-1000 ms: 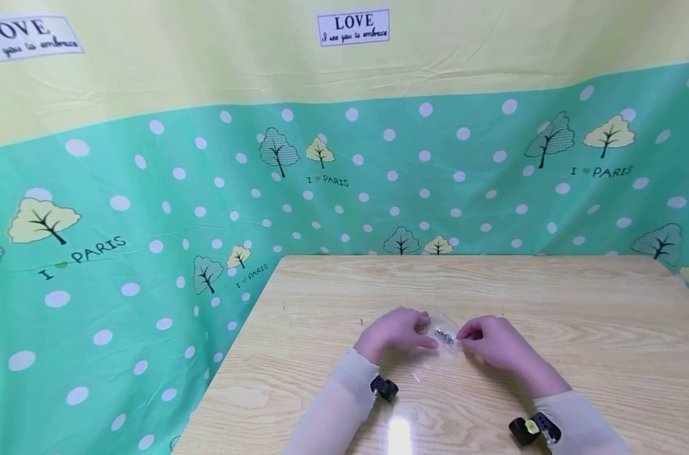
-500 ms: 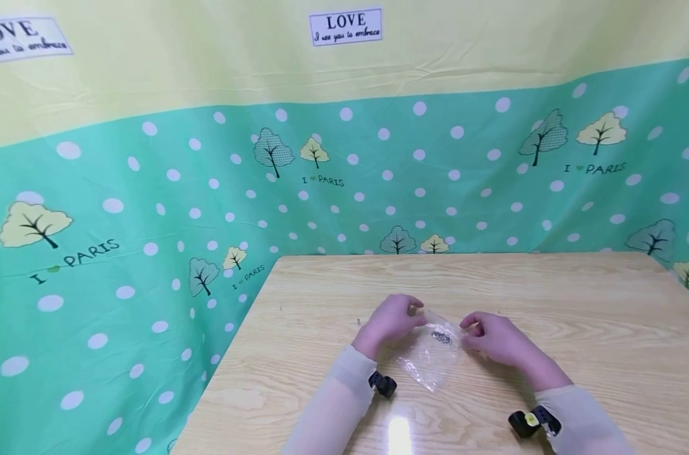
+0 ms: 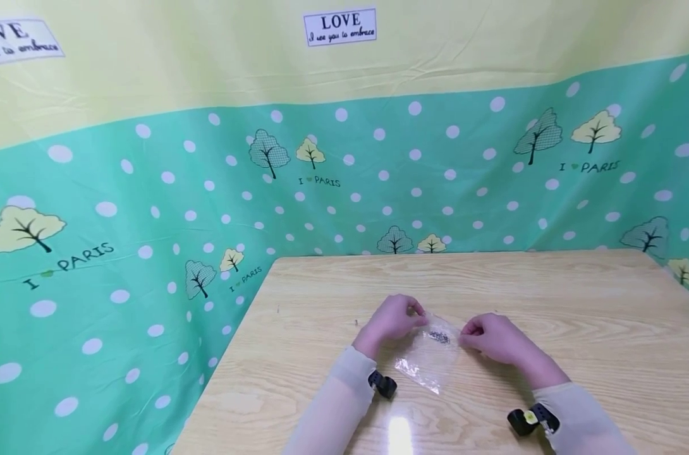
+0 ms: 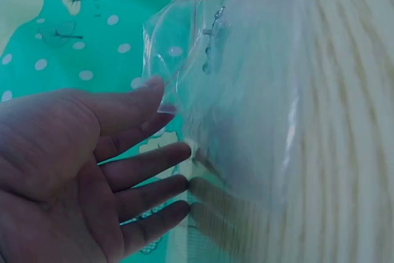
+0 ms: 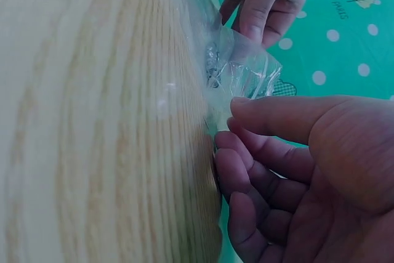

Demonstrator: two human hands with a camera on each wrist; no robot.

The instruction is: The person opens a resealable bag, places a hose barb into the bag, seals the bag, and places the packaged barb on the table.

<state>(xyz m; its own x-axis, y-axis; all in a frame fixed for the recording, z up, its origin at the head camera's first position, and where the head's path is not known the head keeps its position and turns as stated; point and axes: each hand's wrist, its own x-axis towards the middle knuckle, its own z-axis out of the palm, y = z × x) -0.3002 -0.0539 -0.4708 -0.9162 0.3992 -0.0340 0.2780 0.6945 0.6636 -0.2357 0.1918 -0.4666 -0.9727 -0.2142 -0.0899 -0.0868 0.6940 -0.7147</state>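
A clear plastic bag [image 3: 426, 363] lies spread over the table between the two hands, its far edge lifted. Inside it, near that edge, is a cluster of small dark metal pieces [image 3: 439, 337]. The left hand [image 3: 394, 318] pinches the bag's far left corner between thumb and index finger; in the left wrist view its other fingers [image 4: 154, 198] are stretched out over the tabletop. At the opposite corner the right hand [image 3: 494, 341] pinches the film with thumb and forefinger, and its remaining fingers [image 5: 243, 214] curl loosely beneath in the right wrist view.
The wood-grain table [image 3: 572, 297] reaches back to a green and yellow printed curtain [image 3: 322, 164]. One tiny object [image 3: 356, 322] lies left of the left hand. Black wrist cameras [image 3: 384, 385] sit on both sleeves.
The bag has opened out flat toward the person, where before it was bunched between the hands. The left hand moved slightly away and now pinches the corner; the right hand barely moved.
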